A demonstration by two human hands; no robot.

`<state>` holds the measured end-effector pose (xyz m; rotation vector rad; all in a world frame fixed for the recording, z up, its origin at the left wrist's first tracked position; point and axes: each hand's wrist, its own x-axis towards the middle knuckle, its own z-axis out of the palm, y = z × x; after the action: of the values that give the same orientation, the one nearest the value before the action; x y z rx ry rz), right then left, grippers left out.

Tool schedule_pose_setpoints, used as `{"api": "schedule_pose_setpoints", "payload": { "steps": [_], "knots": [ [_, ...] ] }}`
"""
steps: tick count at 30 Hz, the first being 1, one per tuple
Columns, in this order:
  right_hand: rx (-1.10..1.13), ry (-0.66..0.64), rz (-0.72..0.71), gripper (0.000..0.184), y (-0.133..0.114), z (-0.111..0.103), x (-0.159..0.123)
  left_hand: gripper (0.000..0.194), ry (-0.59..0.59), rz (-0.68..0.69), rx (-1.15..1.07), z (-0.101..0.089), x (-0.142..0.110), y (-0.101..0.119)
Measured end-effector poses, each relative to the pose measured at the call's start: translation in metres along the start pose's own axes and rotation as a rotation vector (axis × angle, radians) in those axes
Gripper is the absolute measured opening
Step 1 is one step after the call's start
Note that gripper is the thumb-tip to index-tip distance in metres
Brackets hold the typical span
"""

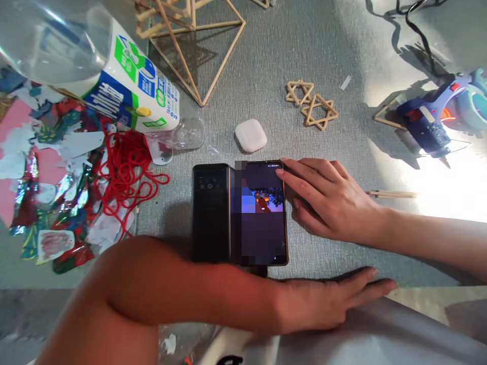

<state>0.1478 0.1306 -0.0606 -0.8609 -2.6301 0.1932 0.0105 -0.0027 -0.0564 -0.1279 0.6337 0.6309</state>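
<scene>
A smartphone (264,238) with its screen lit leans beside a black phone (210,218) that lies with its camera side up. My right hand (323,197) lies at the lit phone's right edge, index fingertip on its upper right corner, fingers stretched out and not gripping it. Across the front of the table reaches my left forearm, covering the lower ends of both phones. At its end, my left hand (335,304) rests by the table edge with fingers extended, holding nothing. Just beyond the phones sits a white earbud case (251,135).
A large plastic bottle (140,91) lies at upper left, near red cord (125,172) and foil scraps (45,197). Stick frames (224,61) and small wooden stars (319,110) are further back. A blue glue gun (426,121) with a cable stands at right, near thin sticks (395,194).
</scene>
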Motion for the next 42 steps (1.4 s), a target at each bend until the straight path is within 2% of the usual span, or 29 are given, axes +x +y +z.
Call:
{"api": "schedule_pose_setpoints", "payload": {
  "steps": [2, 3, 6, 10, 21, 24, 26, 28, 30, 31, 35, 37, 39, 40, 41, 42],
  "knots": [
    [0.003, 0.0, 0.003, 0.058, 0.0, 0.0, 0.0, 0.033, 0.252, 0.001, -0.135, -0.001, -0.001, -0.001],
    [0.005, -0.001, 0.005, 0.058, 0.0, 0.0, 0.0, 0.032, 0.313, 0.004, -0.154, -0.001, -0.001, 0.0],
    [0.008, -0.006, 0.009, 0.06, 0.0, 0.0, 0.0, 0.031, 0.348, 0.034, -0.095, -0.003, 0.003, 0.004],
    [0.005, -0.003, 0.007, 0.059, 0.0, 0.0, 0.0, 0.031, 0.323, 0.079, 0.023, -0.004, 0.006, 0.008],
    [0.012, -0.004, 0.014, 0.061, 0.0, 0.0, 0.0, 0.028, 0.221, 0.259, 0.546, -0.001, 0.005, 0.012],
    [0.006, -0.001, 0.009, 0.06, 0.0, 0.0, 0.0, 0.025, 0.199, 0.28, 0.611, 0.002, 0.006, 0.01],
    [0.004, -0.002, 0.008, 0.059, 0.0, 0.0, 0.0, 0.027, 0.063, 0.22, 0.564, 0.004, 0.006, 0.01],
    [0.003, -0.006, 0.008, 0.058, 0.0, 0.0, 0.0, 0.038, -0.175, 0.079, 0.446, 0.006, 0.005, 0.011],
    [-0.001, -0.005, 0.006, 0.058, 0.0, 0.0, 0.0, 0.051, -0.329, -0.071, 0.299, 0.007, 0.005, 0.014],
    [-0.005, -0.004, 0.003, 0.058, 0.0, 0.0, 0.0, 0.054, -0.346, -0.146, 0.218, 0.007, 0.004, 0.015],
    [-0.014, -0.001, -0.001, 0.057, 0.0, 0.0, 0.0, 0.05, -0.253, -0.348, -0.06, 0.005, 0.005, 0.016],
    [-0.002, -0.002, 0.008, 0.059, 0.0, 0.0, 0.0, 0.057, -0.294, -0.304, -0.004, 0.003, 0.006, 0.013],
    [0.008, -0.003, 0.016, 0.061, 0.0, 0.0, 0.0, 0.068, -0.377, -0.171, 0.169, 0.002, 0.005, 0.01],
    [0.009, -0.004, 0.016, 0.061, 0.0, 0.0, -0.001, 0.068, -0.376, -0.093, 0.243, 0.002, 0.004, 0.008],
    [0.008, -0.004, 0.014, 0.061, 0.0, 0.0, -0.001, 0.064, -0.313, -0.017, 0.283, 0.003, 0.003, 0.007],
    [0.007, -0.005, 0.013, 0.061, 0.0, 0.0, -0.001, 0.057, -0.186, 0.045, 0.28, 0.004, 0.001, 0.006]
  ]
}}
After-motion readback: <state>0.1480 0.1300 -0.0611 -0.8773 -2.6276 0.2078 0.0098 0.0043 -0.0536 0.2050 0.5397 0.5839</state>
